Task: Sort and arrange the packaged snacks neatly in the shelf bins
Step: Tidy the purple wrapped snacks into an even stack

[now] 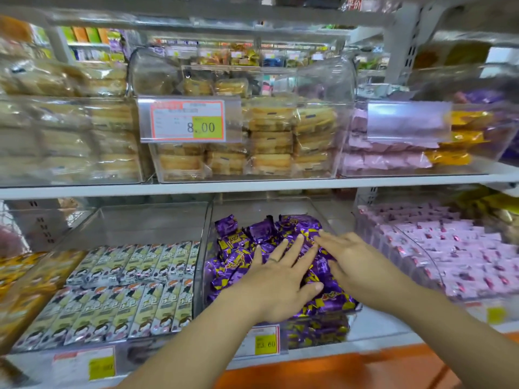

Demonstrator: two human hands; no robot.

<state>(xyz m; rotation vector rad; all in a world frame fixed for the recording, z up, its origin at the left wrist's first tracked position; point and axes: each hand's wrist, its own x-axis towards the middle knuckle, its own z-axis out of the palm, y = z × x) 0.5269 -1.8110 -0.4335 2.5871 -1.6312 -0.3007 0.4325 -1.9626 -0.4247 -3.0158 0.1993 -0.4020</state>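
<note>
A heap of purple and yellow snack packets (238,248) fills the clear middle bin (213,220) on the lower shelf. My left hand (278,282), a ring on one finger, lies flat on the heap with fingers spread and straight. Just to its right, my right hand (348,256) reaches in with straight fingers resting on the packets near the bin's right wall. Neither hand holds a packet. The packets under both palms are hidden.
Left of the purple heap, a bin holds neat rows of white and yellow packets (126,290). On the right a bin holds pink packets (449,248). The upper shelf carries bins of wrapped cakes (269,141) with an 8.00 price tag (186,120).
</note>
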